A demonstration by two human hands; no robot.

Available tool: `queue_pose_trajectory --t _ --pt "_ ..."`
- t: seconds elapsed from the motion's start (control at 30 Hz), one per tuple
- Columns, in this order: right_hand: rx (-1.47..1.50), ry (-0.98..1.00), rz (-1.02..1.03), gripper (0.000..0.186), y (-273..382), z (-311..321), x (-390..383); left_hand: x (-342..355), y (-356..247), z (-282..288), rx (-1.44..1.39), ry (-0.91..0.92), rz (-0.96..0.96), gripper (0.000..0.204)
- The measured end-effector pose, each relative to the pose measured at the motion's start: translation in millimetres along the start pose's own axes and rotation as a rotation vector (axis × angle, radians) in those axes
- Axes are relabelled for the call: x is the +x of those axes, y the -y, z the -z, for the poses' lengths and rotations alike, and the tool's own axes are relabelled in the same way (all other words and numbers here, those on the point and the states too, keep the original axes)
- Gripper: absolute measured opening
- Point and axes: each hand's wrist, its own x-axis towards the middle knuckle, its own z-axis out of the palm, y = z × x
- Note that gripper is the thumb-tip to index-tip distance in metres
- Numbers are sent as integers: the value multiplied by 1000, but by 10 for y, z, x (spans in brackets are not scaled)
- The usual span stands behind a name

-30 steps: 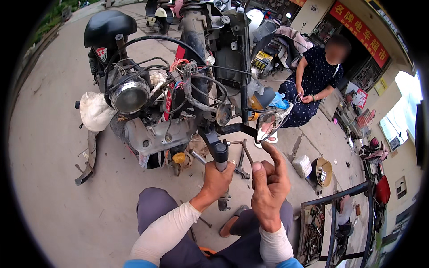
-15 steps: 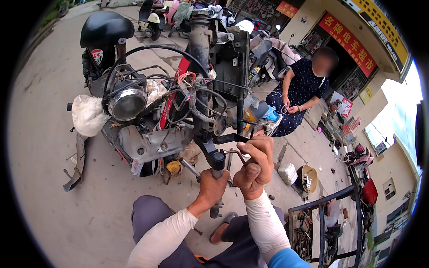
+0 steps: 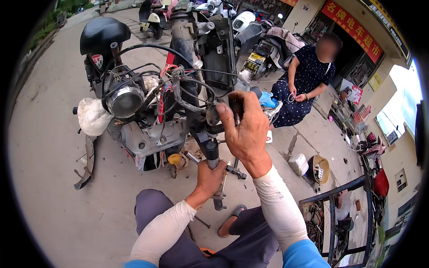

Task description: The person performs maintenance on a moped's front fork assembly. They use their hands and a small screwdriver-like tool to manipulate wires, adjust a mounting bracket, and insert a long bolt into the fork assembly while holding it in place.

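Note:
My left hand point(image 3: 208, 178) is closed around a metal fork tube point(image 3: 212, 163) with a black upper section, below the stripped scooter's front end. My right hand point(image 3: 245, 131) is raised just right of the tube, back toward me, its thumb standing apart from the bent fingers beside a round metal part point(image 3: 212, 115); anything behind its fingers is hidden. A short thin rod point(image 3: 220, 142) shows left of the right hand's wrist. Loose wiring, a chrome headlamp point(image 3: 126, 103) and a grey panel point(image 3: 154, 139) hang on the scooter.
A seated person point(image 3: 308, 85) holds a loop at right. A metal rack point(image 3: 353, 185) with parts, a white container point(image 3: 297, 164) and a tan basin point(image 3: 321, 174) stand at lower right. A curved loose part point(image 3: 87, 163) lies left, parked scooters behind.
My right hand has risen from the bent L-shaped key toward the round metal part and turned its back to me; the key is now mostly hidden. My left hand still grips the tube.

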Motion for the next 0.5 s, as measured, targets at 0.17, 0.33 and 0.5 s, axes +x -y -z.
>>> queue_pose_trajectory --t 0.17,0.33,0.5 --pt "-191 258 -19 23 -47 290 -379 62 50 -58 -68 48 6 27" --pt "-185 296 -66 18 -178 292 -397 24 8 -57 -94 52 16 25" --pt "45 235 -170 10 -16 365 -421 36 12 -28 -94 85 34 21"
